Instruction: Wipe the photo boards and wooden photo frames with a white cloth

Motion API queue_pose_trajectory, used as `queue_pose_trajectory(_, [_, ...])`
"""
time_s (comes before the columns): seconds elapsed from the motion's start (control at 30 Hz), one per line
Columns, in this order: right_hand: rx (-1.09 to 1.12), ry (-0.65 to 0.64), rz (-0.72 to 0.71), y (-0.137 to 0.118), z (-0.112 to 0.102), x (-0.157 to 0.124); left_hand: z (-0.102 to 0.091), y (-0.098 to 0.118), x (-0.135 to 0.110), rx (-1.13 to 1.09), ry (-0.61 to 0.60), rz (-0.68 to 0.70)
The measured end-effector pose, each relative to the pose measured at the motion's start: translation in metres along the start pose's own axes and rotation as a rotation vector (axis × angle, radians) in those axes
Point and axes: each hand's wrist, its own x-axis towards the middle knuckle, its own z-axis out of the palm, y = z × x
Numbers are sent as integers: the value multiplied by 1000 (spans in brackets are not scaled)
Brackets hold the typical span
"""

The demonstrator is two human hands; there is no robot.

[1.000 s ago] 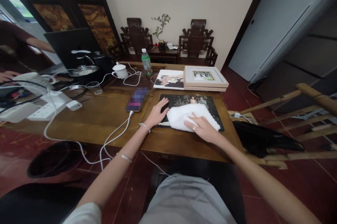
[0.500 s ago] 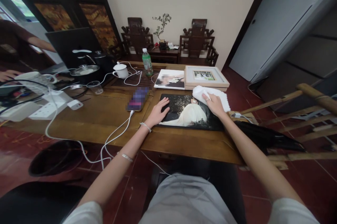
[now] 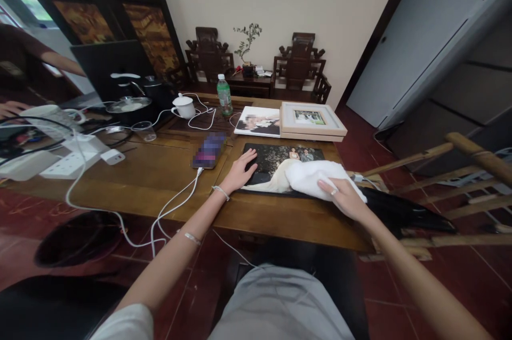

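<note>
A dark photo print [image 3: 276,161] lies flat on the wooden table [image 3: 160,180] in front of me. My left hand [image 3: 240,170] rests open on its left edge, fingers spread flat. My right hand [image 3: 344,197] presses a white cloth [image 3: 316,176] against the print's near right corner, fingers laid over the cloth. Behind the print stand a stack of light wooden picture frames [image 3: 312,119] and another photo print [image 3: 258,120].
A phone [image 3: 208,151] on a white charging cable [image 3: 172,207] lies left of the print. Farther left are a power strip [image 3: 68,164], a glass [image 3: 144,131], a white teapot [image 3: 184,106], a green bottle [image 3: 224,96] and a pot. Another person's arm shows at the far left. Bamboo poles [image 3: 460,145] stand right.
My right hand has swept the cloth from the print's near middle up to its far right corner, then back down to the near right corner. My left hand has stayed put.
</note>
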Motion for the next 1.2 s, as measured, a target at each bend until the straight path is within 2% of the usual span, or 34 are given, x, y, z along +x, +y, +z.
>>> queue_pose_trajectory(0.23, [20,122,13,18,-1,108,-2,-3,0,-15,-1,5])
queue_pose_trajectory(0.33, [-8,181,14,19,5,130,-2,-2,0,-11,1,-2])
queue_pose_trajectory(0.43, [-48,194,-11,11,13,118,-2,-1,0,-13,5,-1])
queue_pose_trajectory(0.63, [-91,54,-91,-17,27,24,1,0,0,5,15,-5])
queue_pose_trajectory(0.73, [-103,-46,-121,-23,26,-1,3,0,1,24,22,-10])
queue_pose_trajectory(0.83, [-136,-87,-120,-22,22,16,2,-1,2,34,17,-6])
queue_pose_trajectory(0.93, [-178,-54,-125,-18,22,63,0,0,2,27,15,1])
queue_pose_trajectory(1.07, [-245,-34,-147,-21,36,121,-2,1,1,6,9,-1])
queue_pose_trajectory(1.13, [-299,-91,-189,-26,47,130,-3,1,1,-3,5,-4])
queue_pose_trajectory(1.2, [-343,-163,-242,-34,57,120,-3,1,0,-8,4,-9])
